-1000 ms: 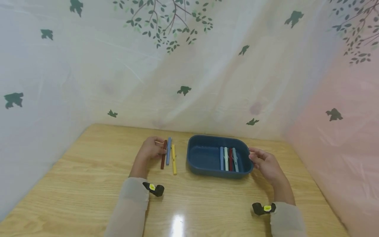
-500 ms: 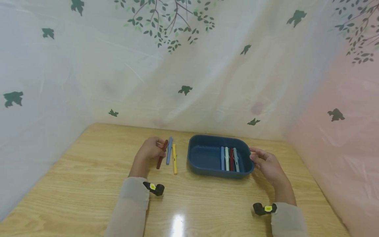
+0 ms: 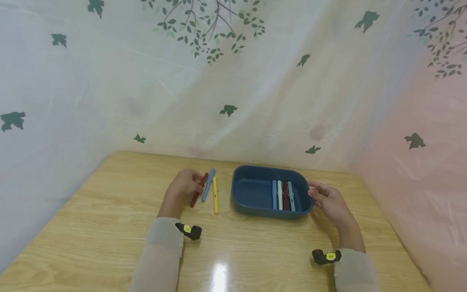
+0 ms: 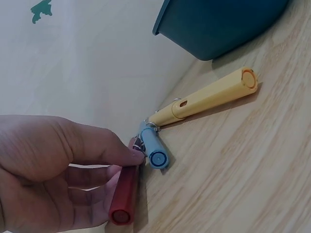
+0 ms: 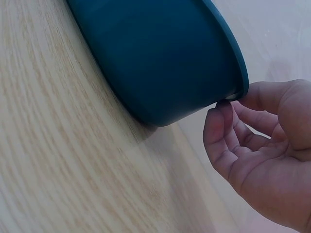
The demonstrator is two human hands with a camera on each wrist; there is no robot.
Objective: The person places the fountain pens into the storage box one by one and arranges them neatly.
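My left hand (image 3: 185, 184) pinches a dark red pen (image 4: 124, 196) between thumb and fingers, low over the table. Right beside it lies a light blue pen (image 3: 208, 185), slanted, close to the thumb tip. A yellow pen (image 3: 215, 196) lies just right of that, its clip end near the blue one. On the right stands a dark blue tray (image 3: 251, 211) with rounded corners. Inside its right part several pens lie side by side: a blue pen (image 3: 275, 195), a white pen (image 3: 279, 194), a red pen (image 3: 285, 196) and a grey-blue pen (image 3: 291, 196). My right hand (image 3: 328, 202) grips the tray's right rim with thumb and fingers.
The wooden table (image 3: 233, 243) ends at the back against a pale hanging sheet (image 3: 182, 101) printed with leaves and birds. A pinkish sheet (image 3: 419, 182) borders the right side. Each sleeve carries a small black camera (image 3: 189, 231) at the wrist.
The red pen in my left hand has turned, its near end swinging left. The light blue pen has tilted the same way. My right hand stays at the tray's rim.
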